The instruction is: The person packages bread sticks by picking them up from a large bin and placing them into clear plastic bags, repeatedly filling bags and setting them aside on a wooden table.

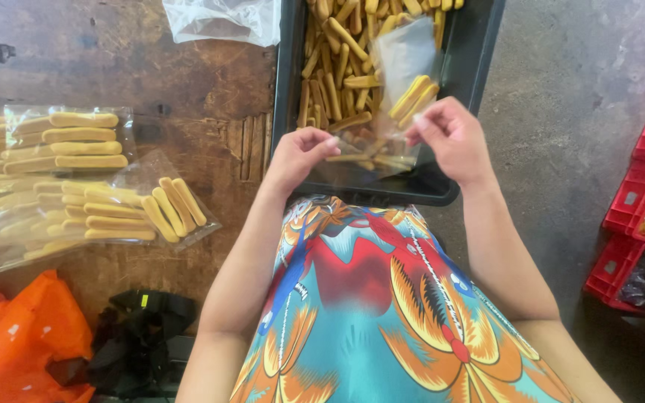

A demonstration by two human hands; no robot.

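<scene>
The left hand (pixel 300 153) and the right hand (pixel 449 134) each pinch one side of a clear bag (pixel 404 67), fingers tight on the thin plastic. The bag stands up above both grips, with a few long biscuit sticks (pixel 414 95) inside, over the black tray (pixel 479 52). It looks best to hold the bag's mouth wide and level so no sticks slide out. Filled bags (pixel 61 142) lie far left of the grips on the worktop (pixel 113 67).

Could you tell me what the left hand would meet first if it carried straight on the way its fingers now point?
Probably the clear bag that the right hand holds up, since the left hand points right toward it; depth is unclear.
</scene>
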